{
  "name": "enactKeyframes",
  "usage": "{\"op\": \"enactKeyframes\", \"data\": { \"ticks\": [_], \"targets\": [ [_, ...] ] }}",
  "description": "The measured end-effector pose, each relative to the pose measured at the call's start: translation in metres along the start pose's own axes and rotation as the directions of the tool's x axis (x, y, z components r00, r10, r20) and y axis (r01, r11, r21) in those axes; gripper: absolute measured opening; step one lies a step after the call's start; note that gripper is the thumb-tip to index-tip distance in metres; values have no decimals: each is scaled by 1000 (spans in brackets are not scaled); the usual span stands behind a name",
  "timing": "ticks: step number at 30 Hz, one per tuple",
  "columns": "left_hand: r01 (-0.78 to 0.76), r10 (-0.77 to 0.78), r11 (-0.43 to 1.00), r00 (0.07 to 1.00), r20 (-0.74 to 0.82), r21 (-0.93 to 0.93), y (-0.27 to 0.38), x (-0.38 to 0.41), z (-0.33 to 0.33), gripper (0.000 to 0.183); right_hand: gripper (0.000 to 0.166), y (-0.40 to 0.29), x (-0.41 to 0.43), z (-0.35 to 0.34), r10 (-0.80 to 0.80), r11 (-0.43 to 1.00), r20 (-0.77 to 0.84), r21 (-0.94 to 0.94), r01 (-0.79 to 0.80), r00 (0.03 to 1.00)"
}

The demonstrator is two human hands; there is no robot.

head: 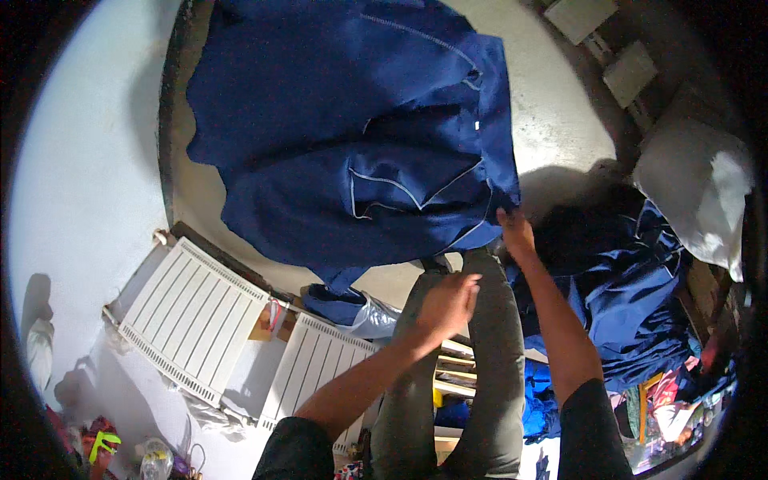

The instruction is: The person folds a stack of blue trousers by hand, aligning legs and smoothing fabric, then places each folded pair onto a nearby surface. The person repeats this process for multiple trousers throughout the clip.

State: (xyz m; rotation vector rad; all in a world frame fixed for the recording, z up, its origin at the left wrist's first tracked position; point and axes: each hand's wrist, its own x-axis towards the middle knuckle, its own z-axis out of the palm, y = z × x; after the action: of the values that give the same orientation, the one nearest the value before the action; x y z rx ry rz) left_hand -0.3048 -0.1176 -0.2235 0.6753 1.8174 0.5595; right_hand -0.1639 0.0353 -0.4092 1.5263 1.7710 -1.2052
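A large navy blue garment [288,102] with light contrast stitching is spread out before me, its folds loose. A plain band [499,120] runs down its right edge, with a small white tag beside it. Stitched lines that look like a pocket outline [387,180] show on its lower part. My right hand [517,233] pinches the lower right corner of this band. Over my thighs, my left hand [447,305] hovers below the garment, fingers loosely bent, nothing visible in it. Its palm is turned away from view.
Two white panel radiators [195,321] line the wall at lower left. Beside them, a clear plastic bag [375,318] lies near blue fabric. Navy garments [636,318] are heaped at right, below a full white sack [690,186]. My olive trouser legs [495,372] are under my arms.
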Motion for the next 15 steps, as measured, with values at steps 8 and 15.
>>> {"op": "enactKeyframes", "data": {
  "ticks": [8, 15],
  "targets": [
    [354, -326, 858, 935, -139, 371, -128, -180, -84, 14, 35, 19, -212, -51, 128, 625, 353, 697, -352, 927],
    [243, -214, 886, 970, -116, 394, -131, -219, -128, 11, 37, 89, -432, -85, 408, 492, 189, 779, -389, 893]
  ]
}}
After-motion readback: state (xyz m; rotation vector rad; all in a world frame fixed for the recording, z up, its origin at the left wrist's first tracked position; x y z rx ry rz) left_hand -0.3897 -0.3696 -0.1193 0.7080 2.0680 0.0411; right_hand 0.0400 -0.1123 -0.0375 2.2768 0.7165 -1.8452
